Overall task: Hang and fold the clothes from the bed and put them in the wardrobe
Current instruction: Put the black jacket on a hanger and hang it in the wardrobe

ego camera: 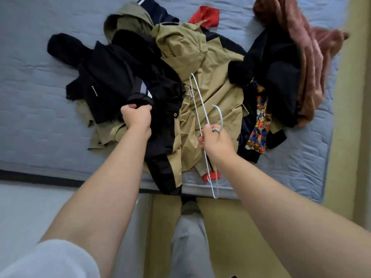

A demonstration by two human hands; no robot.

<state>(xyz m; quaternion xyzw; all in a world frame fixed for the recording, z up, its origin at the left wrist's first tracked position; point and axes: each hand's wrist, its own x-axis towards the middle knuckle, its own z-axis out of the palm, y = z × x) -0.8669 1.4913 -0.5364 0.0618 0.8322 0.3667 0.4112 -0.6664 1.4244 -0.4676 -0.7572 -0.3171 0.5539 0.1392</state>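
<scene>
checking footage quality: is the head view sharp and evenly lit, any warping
Head view: soft even light, no glare; wide-angle warping curves the edge of the bed; the pink fleece at top right is smeared; black clothes lose detail; the hanger in the right hand is fairly crisp.

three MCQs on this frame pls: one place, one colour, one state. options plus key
1. Where does the fuzzy rust-pink garment lie?
A) on the floor
B) at the bed's right edge
C) under the left hand

2. What colour is the wire hanger in the right hand?
A) black
B) red
C) white

3. What is the left hand doing?
A) gripping a black garment
B) lying flat on the mattress
C) holding the hanger

Key:
1 B, it is heaped along the right side of the mattress.
2 C, hook and wire show white against the tan cloth.
3 A, its fingers curl round a bunch of black cloth.
</scene>
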